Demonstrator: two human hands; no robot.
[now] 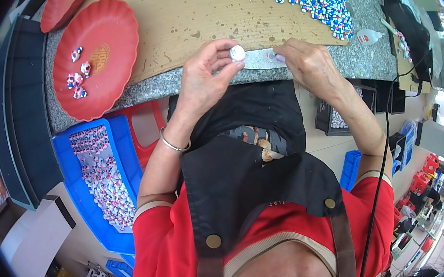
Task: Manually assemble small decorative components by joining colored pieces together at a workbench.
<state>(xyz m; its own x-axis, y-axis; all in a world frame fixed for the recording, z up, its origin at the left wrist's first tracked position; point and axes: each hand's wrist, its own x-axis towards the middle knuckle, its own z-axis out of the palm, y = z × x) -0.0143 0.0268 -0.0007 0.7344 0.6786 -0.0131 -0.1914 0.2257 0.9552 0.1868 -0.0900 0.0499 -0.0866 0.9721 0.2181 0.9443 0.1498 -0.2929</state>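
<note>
Apart at the counter's near edge, the left hand pinches a white ball while the right hand bunches its fingers by a strip, on what I cannot tell, the step seemingly work on that ball, calling for a steady grip.

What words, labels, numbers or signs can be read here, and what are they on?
Red tray: round gold emblem, not transcribed.
Where the black apron meets the red shirt: a bit of lettering, partly cut off, not transcribed.
Small white bottle: reddish label, too small to read.
Round white piece in the left hand: no readable text.
</note>
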